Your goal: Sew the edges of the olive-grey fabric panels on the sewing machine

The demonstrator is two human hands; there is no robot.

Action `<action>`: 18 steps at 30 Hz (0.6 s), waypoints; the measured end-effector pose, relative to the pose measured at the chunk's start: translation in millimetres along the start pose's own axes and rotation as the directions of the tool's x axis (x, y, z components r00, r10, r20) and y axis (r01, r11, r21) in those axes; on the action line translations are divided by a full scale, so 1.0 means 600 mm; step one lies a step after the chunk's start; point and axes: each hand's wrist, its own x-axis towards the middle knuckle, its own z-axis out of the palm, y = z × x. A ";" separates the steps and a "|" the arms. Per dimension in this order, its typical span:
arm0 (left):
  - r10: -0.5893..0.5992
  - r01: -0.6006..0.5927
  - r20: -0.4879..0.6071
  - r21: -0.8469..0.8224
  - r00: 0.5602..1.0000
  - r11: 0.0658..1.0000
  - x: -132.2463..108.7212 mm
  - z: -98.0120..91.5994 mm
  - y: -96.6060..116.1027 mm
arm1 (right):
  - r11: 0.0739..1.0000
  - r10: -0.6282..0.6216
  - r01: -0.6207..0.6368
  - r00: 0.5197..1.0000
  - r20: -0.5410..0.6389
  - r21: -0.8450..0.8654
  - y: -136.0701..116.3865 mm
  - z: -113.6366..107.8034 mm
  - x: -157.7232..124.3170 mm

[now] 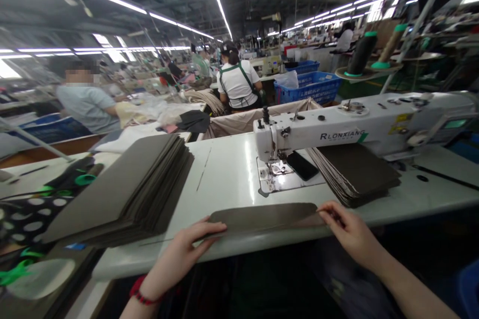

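A flat brown-grey fabric panel (265, 217) lies along the front edge of the white sewing table, its near part at the rounded edge. My left hand (190, 241) pinches the panel's left end between thumb and fingers. At the opposite end, my right hand (342, 224) grips the corner with thumb and fingertips. Just beyond the panel stands a white sewing machine (310, 129), with a black phone (302, 165) lying beside its needle plate. A tall stack of similar panels (123, 184) is on the left; another stack (355, 172) sits under the machine arm.
Thread cones (361, 55) stand on a holder behind the machine. Blue crates (309, 87) and a cloth-lined bin (239, 122) are beyond the table. Co-workers (239, 79) sit farther off. Polka-dot cloth and green-handled tools (22, 266) lie at the left.
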 end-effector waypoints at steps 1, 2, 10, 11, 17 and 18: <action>-0.074 0.068 -0.048 -0.104 0.996 0.992 -0.006 -0.012 0.007 | 0.999 0.027 -0.026 0.999 -0.041 0.037 -0.008 -0.008 0.004; -0.155 0.135 -0.082 -0.214 0.984 0.967 -0.010 -0.020 0.016 | 0.996 0.053 -0.047 0.997 -0.063 0.081 -0.015 -0.016 0.009; -0.475 0.336 0.064 -0.789 0.878 0.514 -0.008 -0.017 0.064 | 0.926 0.193 -0.195 0.980 0.040 0.322 -0.028 -0.040 0.014; -0.476 0.338 0.075 -0.800 0.876 0.496 -0.006 -0.014 0.066 | 0.923 0.200 -0.203 0.979 0.043 0.327 -0.026 -0.041 0.012; -0.499 0.358 0.072 -0.785 0.864 0.506 -0.004 -0.038 0.093 | 0.926 0.210 -0.211 0.977 0.036 0.314 -0.025 -0.039 0.011; -0.516 0.338 0.008 -0.765 0.856 0.548 -0.008 -0.061 0.096 | 0.932 0.204 -0.205 0.978 0.034 0.299 -0.028 -0.037 0.012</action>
